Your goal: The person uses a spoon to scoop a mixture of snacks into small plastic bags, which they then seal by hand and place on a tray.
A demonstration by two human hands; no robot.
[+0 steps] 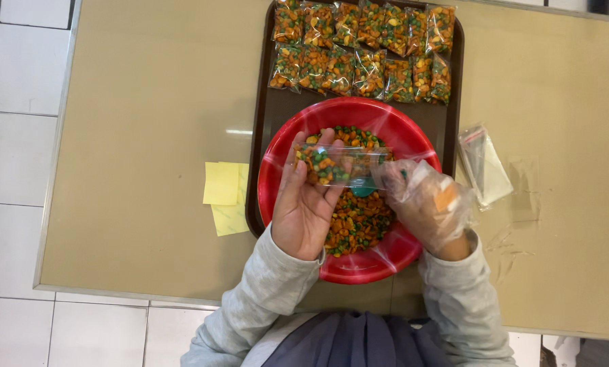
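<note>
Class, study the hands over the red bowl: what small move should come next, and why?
Probably tip the rest of the scoop into the small clear bag. The left hand holds it sideways over the red bowl, only partly filled, while the plastic-gloved right hand meets its open end. The packed bags on the tray look fuller.

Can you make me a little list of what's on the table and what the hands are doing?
left hand: bare, palm up, holds a small clear bag part full of orange and green snack mix
right hand: in a clear plastic glove, at the bag's open end
red bowl: under both hands, holds loose mix
brown tray: carries the bowl and two rows of filled bags
empty bags: right of the tray
yellow papers: left of the tray
</note>
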